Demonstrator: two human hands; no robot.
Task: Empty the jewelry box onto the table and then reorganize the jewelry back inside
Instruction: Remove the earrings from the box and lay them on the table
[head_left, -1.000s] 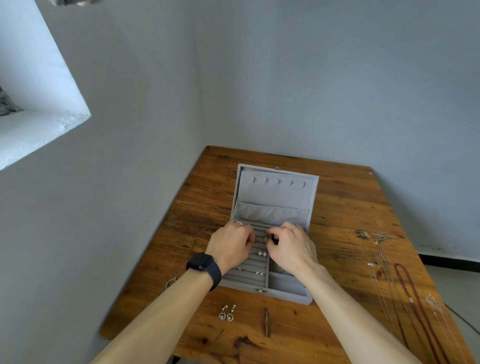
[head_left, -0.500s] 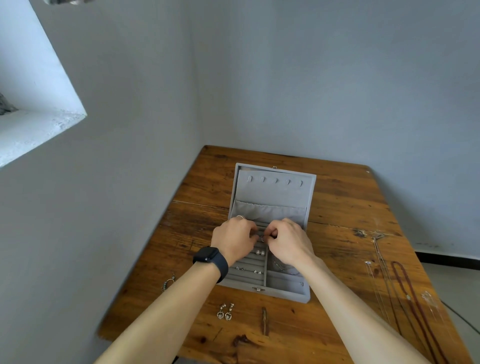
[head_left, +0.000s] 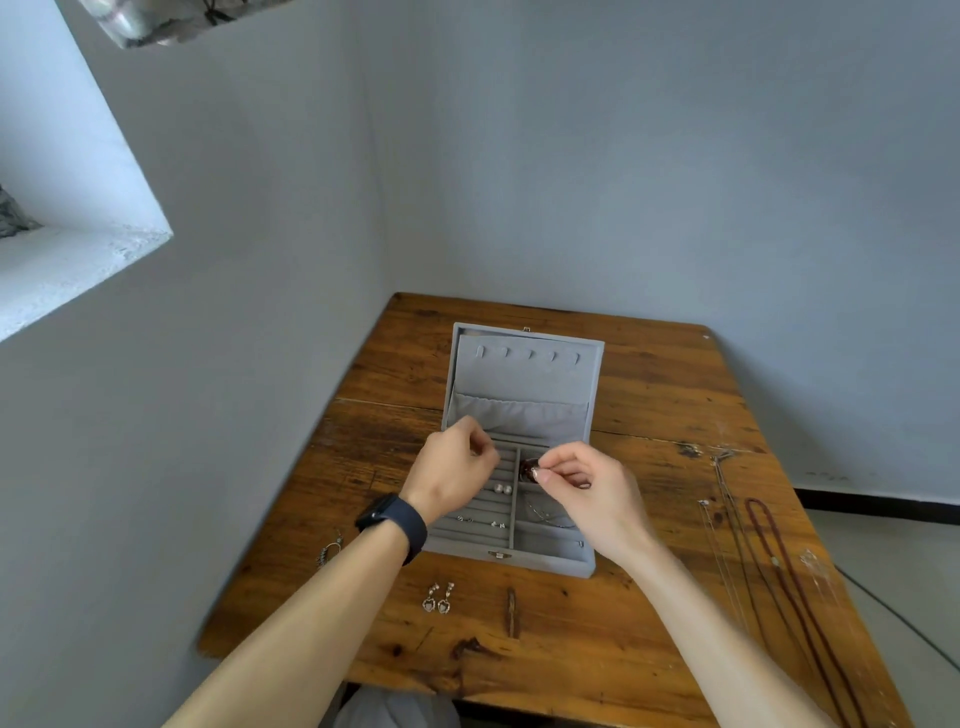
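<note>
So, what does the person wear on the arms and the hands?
Both forearms are bare, with no sleeves in view. The left hand and the right hand have no gloves. A dark smartwatch with a dark band sits on the left wrist.

jewelry box (head_left: 522, 382) | grey, open | on table (head_left: 649, 374) | pearl studs (head_left: 502, 488) inside

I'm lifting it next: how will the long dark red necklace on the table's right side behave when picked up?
The dark red necklace lies as a long thin loop, so it will probably hang limp and swing. It looks light for its length. Thin chains lie close beside it, so it might drag them.
</note>
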